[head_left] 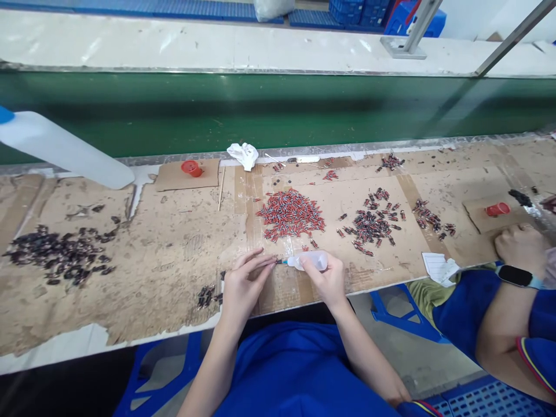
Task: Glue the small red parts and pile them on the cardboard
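Note:
My right hand point(326, 282) is closed round a small translucent squeeze bottle point(316, 260), tilted nearly flat, its thin teal tip pointing left. My left hand point(247, 279) pinches a tiny dark part point(278, 262) between thumb and fingers, right by the bottle's tip; whether the two touch I cannot tell. Just beyond both hands lies a heap of small red and silver parts point(292, 214). To its right spreads a looser pile of dark and red parts point(374, 225). A small cluster of black parts point(207, 296) sits left of my left wrist.
A large pile of black parts point(63, 255) lies at left near a big white bottle point(69, 152). Red cups point(191, 168) stand on cardboard pieces. A crumpled tissue point(244, 155) lies at the back edge. At right rests a co-worker's arm with a watch point(516, 275). Beyond runs a green belt point(278, 110).

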### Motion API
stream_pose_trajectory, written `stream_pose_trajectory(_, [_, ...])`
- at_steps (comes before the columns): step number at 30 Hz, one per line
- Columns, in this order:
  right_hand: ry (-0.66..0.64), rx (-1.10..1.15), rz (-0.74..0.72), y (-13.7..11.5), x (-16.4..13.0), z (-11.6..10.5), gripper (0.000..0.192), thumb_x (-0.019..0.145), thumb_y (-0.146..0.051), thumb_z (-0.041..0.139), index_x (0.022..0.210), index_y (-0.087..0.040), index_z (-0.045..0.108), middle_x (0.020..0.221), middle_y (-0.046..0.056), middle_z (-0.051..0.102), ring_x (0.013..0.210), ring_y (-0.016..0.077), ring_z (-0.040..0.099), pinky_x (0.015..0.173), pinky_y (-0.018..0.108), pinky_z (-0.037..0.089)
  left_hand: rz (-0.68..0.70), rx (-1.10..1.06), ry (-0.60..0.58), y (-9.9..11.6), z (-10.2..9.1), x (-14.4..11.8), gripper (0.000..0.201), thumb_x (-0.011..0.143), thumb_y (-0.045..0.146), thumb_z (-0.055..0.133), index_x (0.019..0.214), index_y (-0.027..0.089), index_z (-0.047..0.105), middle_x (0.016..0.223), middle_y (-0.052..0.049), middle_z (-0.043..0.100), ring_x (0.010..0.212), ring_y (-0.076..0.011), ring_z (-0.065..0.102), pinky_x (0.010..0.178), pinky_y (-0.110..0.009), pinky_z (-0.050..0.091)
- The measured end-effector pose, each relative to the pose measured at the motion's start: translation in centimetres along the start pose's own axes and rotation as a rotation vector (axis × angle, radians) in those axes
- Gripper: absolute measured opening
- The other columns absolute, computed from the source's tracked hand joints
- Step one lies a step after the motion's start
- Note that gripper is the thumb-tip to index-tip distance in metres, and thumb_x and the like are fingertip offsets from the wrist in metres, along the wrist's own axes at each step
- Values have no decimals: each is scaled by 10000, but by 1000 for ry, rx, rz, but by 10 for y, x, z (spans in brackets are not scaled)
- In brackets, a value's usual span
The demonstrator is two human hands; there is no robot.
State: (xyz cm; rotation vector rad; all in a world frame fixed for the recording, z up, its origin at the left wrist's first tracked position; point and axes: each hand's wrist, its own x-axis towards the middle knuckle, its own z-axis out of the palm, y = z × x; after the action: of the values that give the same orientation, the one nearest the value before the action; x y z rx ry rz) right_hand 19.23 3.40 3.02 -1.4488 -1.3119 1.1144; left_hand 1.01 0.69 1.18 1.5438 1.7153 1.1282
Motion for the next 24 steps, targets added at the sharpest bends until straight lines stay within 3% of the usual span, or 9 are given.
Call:
stream_pose_trajectory(9, [31,5,-12,2,0,0,202,764,-328,646,645,-169,684,639,45,706,579,176,619,537,268,473,61,43,4,-6,1,-1,160,842,329,653,915,239,764,897,-41,773,1069,-231,681,920,-407,593])
stream_pose_trajectory(16, [87,80,-46,-1,-4,-4,209,738,-361,695,834,-176,704,807,75,767,692,215,709,619,301,558,-16,-21,78,-10,-3,-2,174,800,378,678,869,242,762,908,-46,772,966,-226,713,913,-405,585])
stream_pose_trajectory(20, [-15,-103,-228,-2,-9,4,209,732,-338,716,873,-189,678,823,73,755,699,204,697,640,304,563,-187,-116,251,-14,-18,-4,212,743,385,711,849,205,749,877,-55,780,876,-226,736,935,-419,573])
stream_pose_trajectory(24, [-82,-323,-485,-4,-4,23,131,770,-264,675,884,-203,687,888,82,734,845,232,662,821,392,546,-304,-268,368,-12,-29,-2,271,662,356,762,848,161,738,873,-86,781,833,-236,747,881,-393,601])
